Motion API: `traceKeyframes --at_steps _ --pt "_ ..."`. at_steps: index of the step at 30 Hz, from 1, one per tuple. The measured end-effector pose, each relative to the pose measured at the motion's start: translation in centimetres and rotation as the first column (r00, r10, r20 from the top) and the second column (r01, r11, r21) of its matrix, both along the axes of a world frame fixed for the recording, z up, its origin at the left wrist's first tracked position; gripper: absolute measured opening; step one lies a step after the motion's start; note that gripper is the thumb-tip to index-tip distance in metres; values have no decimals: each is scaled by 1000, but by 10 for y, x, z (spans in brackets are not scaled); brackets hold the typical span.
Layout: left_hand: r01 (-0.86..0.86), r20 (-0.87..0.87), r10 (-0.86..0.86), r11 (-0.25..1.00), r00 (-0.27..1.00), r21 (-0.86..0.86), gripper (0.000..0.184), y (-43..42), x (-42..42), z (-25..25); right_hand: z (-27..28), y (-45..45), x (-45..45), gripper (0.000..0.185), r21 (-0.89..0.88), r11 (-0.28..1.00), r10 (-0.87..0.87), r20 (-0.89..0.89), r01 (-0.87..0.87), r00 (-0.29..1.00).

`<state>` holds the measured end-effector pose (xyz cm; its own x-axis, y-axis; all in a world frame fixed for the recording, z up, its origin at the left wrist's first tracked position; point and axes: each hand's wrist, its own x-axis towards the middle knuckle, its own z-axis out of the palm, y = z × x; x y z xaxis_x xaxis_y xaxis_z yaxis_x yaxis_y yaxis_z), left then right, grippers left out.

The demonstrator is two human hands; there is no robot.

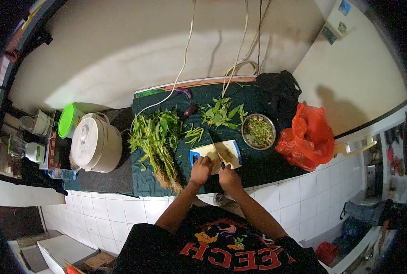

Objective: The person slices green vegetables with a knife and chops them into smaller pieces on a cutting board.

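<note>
My right hand (230, 177) is wrapped round the dark handle of a knife (216, 149), whose blade points away from me over the cutting board. The white cutting board (233, 147) has blue ends and lies at the counter's near edge. On its left part rests my left hand (201, 171), fingers curled and closed; whatever they hold is hidden. Cut green stems (194, 134) lie just beyond the board. Farther back is a small heap of loose leaves (222, 113). A metal bowl (258, 132) right of the board holds chopped pieces, green and pale.
Left of the board lies a large bunch of leafy greens (157, 141) with roots towards me. Purple eggplants (190, 109) lie behind. A white rice cooker (96, 142) stands at the left, a red plastic bag (307, 138) at the right. Cables (188, 50) hang down the wall.
</note>
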<state>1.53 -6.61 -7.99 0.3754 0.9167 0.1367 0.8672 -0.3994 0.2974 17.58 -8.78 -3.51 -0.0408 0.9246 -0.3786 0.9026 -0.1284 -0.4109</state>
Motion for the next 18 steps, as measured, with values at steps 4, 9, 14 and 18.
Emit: traceKeyframes --at_steps 4,9,14,18 --pt "-96 91 100 994 991 -48 38 -5 3 0 -4 -22 1 35 54 998 -11 -76 15 997" --pt "-129 143 140 988 980 -81 40 -2 4 0 -5 -8 6 38 275 941 198 23 -197 980" --pt "-103 96 106 994 990 -38 38 -1 4 -7 -10 -19 6 36 -3 994 -105 -142 105 984" --pt "-125 116 132 990 984 -65 30 2 6 4 -5 -4 9 36 -69 997 -45 -107 38 993"
